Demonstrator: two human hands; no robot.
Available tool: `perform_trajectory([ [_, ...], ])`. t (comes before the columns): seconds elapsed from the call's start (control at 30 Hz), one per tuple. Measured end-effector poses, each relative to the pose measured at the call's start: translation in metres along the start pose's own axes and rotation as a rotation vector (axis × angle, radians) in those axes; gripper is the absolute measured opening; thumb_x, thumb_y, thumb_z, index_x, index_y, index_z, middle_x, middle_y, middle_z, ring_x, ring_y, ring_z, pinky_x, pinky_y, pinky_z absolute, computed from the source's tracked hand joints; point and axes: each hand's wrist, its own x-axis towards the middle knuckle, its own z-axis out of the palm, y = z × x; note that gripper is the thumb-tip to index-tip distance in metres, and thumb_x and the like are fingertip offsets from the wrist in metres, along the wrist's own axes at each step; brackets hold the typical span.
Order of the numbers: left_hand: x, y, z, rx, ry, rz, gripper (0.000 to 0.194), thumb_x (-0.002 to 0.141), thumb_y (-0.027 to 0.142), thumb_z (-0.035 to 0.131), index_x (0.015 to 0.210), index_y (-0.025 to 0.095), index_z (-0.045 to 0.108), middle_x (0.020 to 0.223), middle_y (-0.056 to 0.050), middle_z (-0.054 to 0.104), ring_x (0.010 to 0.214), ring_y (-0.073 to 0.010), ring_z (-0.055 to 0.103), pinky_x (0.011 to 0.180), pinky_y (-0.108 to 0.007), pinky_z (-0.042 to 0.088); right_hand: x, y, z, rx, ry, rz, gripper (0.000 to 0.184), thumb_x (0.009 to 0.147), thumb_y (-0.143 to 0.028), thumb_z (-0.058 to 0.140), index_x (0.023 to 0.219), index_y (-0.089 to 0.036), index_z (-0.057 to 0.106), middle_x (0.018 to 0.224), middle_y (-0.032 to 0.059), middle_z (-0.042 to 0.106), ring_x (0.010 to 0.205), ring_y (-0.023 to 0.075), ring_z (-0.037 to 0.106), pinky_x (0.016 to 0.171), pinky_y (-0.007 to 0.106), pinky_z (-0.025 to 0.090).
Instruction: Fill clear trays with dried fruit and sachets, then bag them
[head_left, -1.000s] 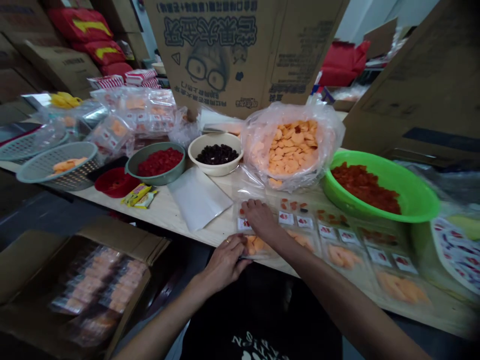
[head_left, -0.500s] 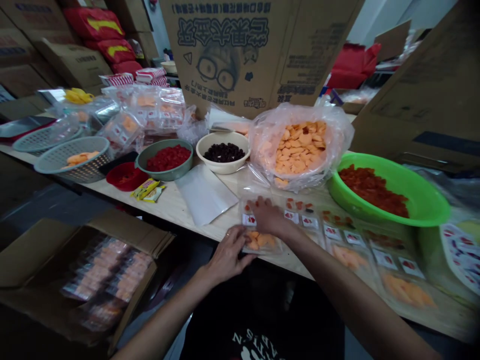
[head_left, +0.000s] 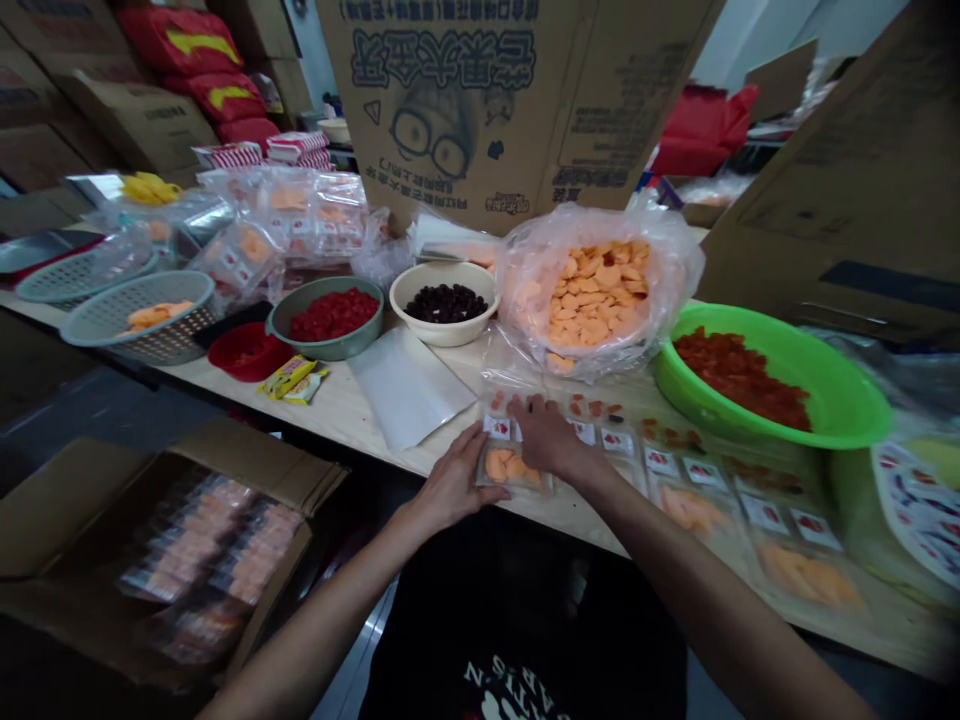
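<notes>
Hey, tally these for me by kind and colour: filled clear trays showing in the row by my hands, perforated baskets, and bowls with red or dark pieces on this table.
Clear trays: 4
Perforated baskets: 2
Bright green bowl: 1
Cream bowl: 1
Grey-green bowl: 1
Small red bowl: 1
Total: 10

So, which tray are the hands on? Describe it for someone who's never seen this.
Find the large printed cardboard box, then drop to the table's near edge. Clear compartment trays lie in a row there. It's the leftmost tray, the only one with the left hand at its side and the right hand over it.
</notes>
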Motion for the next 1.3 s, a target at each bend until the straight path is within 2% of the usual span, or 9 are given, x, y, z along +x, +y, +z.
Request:
perform_trajectory([
  [0.1, 0.000, 0.005, 0.001, 0.004, 0.011, 0.006, 0.092, 0.072, 0.053, 0.084, 0.146, 0.015, 0.045, 0.159, -0.022, 0.033, 0.147, -0.0366, 0.036, 0.120, -0.054, 0.036, 0.010, -0.003, 0.003, -0.094, 0.135, -0.029, 0.037, 0.097, -0.014, 0.044, 0.133, -0.013, 0.052, 0.119, 0.0203, 0.058, 0.108, 0.0299, 0.057, 0.085, 0.039, 0.048],
  [0.2, 0.003, 0.008, 0.007, -0.002, 0.044, 0.023, 0.091, 0.069, 0.049, 0.086, 0.143, 0.016, 0.044, 0.154, -0.022, 0.038, 0.144, -0.0369, 0.040, 0.117, -0.055, 0.040, 0.021, -0.011, 0.006, -0.132, 0.200, -0.076, 0.031, 0.099, -0.011, 0.036, 0.122, -0.008, 0.057, 0.111, 0.0205, 0.062, 0.105, 0.0291, 0.060, 0.087, 0.040, 0.047],
  [0.4, 0.005, -0.006, 0.020, 0.051, 0.362, 0.098, 0.106, 0.076, 0.033, 0.080, 0.157, 0.017, 0.013, 0.153, -0.024, 0.035, 0.145, -0.0375, 0.036, 0.116, -0.060, 0.038, -0.003, -0.036, 0.017, -0.116, 0.217, -0.316, 0.024, 0.097, -0.011, 0.044, 0.113, -0.011, 0.063, 0.104, 0.0140, 0.068, 0.095, 0.0257, 0.065, 0.081, 0.035, 0.050],
  [0.6, -0.008, -0.009, 0.018, 0.091, 0.313, 0.268, 0.040, 0.090, 0.017, 0.058, 0.128, 0.024, 0.063, 0.146, -0.013, 0.051, 0.145, -0.0326, 0.037, 0.115, -0.060, 0.040, -0.072, -0.055, 0.030, -0.070, 0.292, -0.443, 0.032, 0.093, -0.005, 0.044, 0.119, -0.009, 0.062, 0.110, 0.0166, 0.068, 0.096, 0.0279, 0.065, 0.082, 0.039, 0.054],
  [0.87, 0.019, 0.022, 0.046, 0.055, 0.299, 0.179, 0.016, 0.093, 0.020, 0.057, 0.090, 0.021, 0.073, 0.106, -0.010, 0.067, 0.108, -0.0238, 0.060, 0.094, -0.045, 0.052, -0.083, -0.030, 0.049, 0.102, 0.307, -0.289, 0.041, 0.083, 0.003, 0.047, 0.118, -0.009, 0.063, 0.115, 0.0148, 0.066, 0.104, 0.0253, 0.061, 0.093, 0.037, 0.051],
  [1.0, 0.016, 0.037, 0.023, 0.262, 0.077, 0.170, 0.026, 0.081, 0.012, 0.062, 0.101, 0.026, 0.074, 0.134, -0.009, 0.061, 0.128, -0.0313, 0.052, 0.112, -0.065, 0.030, -0.094, -0.015, 0.045, 0.197, 0.235, -0.186, 0.049, 0.080, 0.003, 0.048, 0.124, -0.009, 0.063, 0.116, 0.0137, 0.064, 0.104, 0.0256, 0.060, 0.098, 0.039, 0.048],
  [1.07, 0.008, 0.034, -0.001, 0.246, 0.012, 0.202, 0.043, 0.077, 0.011, 0.061, 0.115, 0.028, 0.070, 0.142, -0.008, 0.055, 0.133, -0.0314, 0.048, 0.115, -0.062, 0.029, -0.102, -0.005, 0.044, 0.274, 0.257, -0.158, 0.046, 0.084, 0.000, 0.047, 0.125, -0.011, 0.063, 0.113, 0.0135, 0.064, 0.100, 0.0240, 0.061, 0.096, 0.039, 0.049],
  [1.23, 0.008, -0.014, -0.052, 0.378, 0.327, -0.069, 0.033, 0.086, 0.028, 0.064, 0.116, 0.017, 0.065, 0.118, -0.015, 0.060, 0.109, -0.0310, 0.057, 0.095, -0.050, 0.049, -0.109, 0.025, 0.051, 0.471, 0.413, -0.035, 0.037, 0.092, -0.010, 0.044, 0.121, -0.013, 0.066, 0.106, 0.0131, 0.064, 0.094, 0.0226, 0.063, 0.089, 0.037, 0.053],
  [1.3, 0.016, -0.036, -0.059, 0.436, 0.342, -0.128, 0.031, 0.083, 0.037, 0.072, 0.106, 0.016, 0.068, 0.107, -0.013, 0.061, 0.099, -0.0297, 0.058, 0.090, -0.048, 0.051, -0.105, 0.033, 0.053, 0.523, 0.425, -0.023, 0.037, 0.093, -0.012, 0.042, 0.120, -0.014, 0.067, 0.103, 0.0118, 0.065, 0.091, 0.0223, 0.065, 0.085, 0.036, 0.054],
])
